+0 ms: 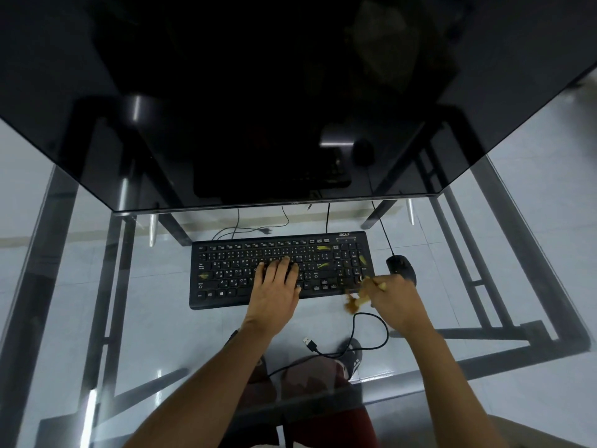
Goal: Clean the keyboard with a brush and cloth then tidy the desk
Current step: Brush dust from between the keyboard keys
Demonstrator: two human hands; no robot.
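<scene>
A black keyboard (226, 270) lies on a glass desk (155, 318), with yellow-green bits scattered on its right keys. My left hand (277, 286) lies flat on the middle keys, fingers straight. My right hand (395, 300) grips a brush (358, 300) with a light wooden handle and brownish bristles. The brush is blurred and sits at the keyboard's front right corner. No cloth is in view.
A black mouse (400, 266) sits right of the keyboard, just behind my right hand. A loose USB cable (323, 349) curls on the glass near me. A dark tinted shelf (290, 108) overhangs the back of the desk. My legs show under the glass.
</scene>
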